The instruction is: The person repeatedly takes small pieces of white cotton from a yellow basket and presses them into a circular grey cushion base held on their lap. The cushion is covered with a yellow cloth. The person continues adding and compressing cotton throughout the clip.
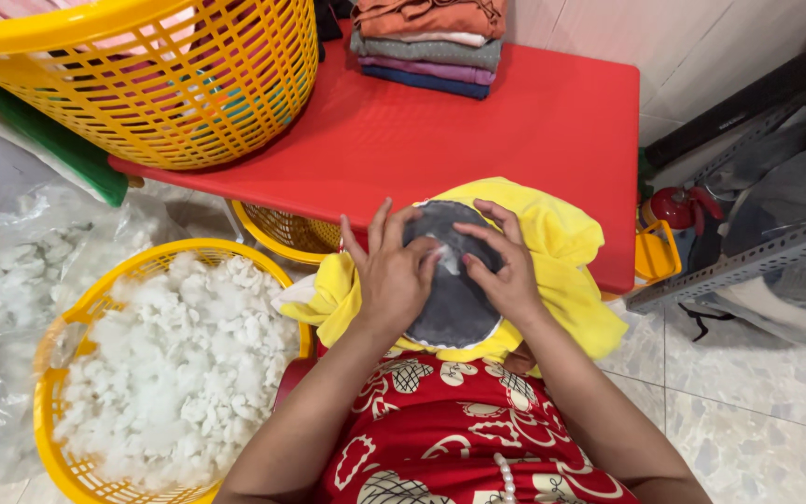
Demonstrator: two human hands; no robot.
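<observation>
Pale tiles cover the wall and floor around a red desk [515, 121], which stands in front of you. At its far edge lies a stack of folded clothes [429, 45] in orange, grey, purple and blue. On the left corner of the desk rests a big yellow laundry basket [156, 84] with coloured fabric inside.

Your two hands are over your lap, at the near edge of the desk, on a yellow fabric piece [562, 252] with a dark grey round panel [454, 299]. Your left hand [392, 275] lies on the left part of the grey panel, fingers [377, 227] spread and pointing away from you. Your right hand [506, 266] presses on the right part, fingers bent toward the middle. Between both hands a small tuft of white stuffing [447, 254] shows at the panel; both hands pinch the fabric there, not clenched.

Left of your knees, on the floor, stands a low yellow basket [58, 355] full of white stuffing [179, 364]. Clear plastic bags [30, 252] with more stuffing lie beside it.
</observation>
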